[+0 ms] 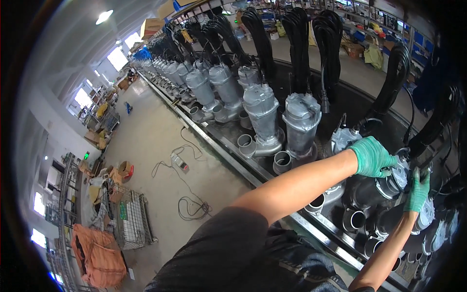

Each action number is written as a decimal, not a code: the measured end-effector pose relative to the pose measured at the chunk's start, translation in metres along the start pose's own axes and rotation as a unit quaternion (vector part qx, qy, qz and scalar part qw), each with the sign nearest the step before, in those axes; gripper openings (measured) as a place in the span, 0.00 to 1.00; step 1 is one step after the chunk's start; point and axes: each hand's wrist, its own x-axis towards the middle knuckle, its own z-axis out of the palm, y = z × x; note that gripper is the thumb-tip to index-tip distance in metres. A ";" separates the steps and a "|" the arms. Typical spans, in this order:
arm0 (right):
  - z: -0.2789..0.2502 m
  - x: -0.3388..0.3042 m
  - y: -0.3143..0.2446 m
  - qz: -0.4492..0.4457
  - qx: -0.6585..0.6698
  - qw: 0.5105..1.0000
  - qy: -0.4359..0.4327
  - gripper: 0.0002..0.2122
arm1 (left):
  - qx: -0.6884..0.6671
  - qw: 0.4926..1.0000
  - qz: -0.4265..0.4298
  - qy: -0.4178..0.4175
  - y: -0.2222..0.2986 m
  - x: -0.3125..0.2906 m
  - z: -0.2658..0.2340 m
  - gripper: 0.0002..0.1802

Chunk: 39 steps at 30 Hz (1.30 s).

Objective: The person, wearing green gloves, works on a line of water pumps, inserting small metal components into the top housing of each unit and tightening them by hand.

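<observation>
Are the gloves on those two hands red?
No, the left hand and the right hand both wear green gloves.

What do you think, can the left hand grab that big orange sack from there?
Probably not: the left hand is up at a pump, and a wide stretch of floor lies between it and the orange sack.
</observation>
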 end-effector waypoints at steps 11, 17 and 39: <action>-0.001 -0.003 0.006 0.010 -0.003 1.000 0.022 0.18 | 0.003 1.000 -0.006 -0.004 0.000 0.010 -0.001 0.23; 0.000 -0.003 0.008 -0.004 -0.027 0.999 0.017 0.19 | 0.011 1.000 -0.009 -0.010 0.000 0.007 0.000 0.23; -0.004 -0.027 -0.080 -0.010 -0.163 0.979 -0.124 0.11 | -0.007 1.000 -0.010 0.020 0.001 0.020 0.006 0.21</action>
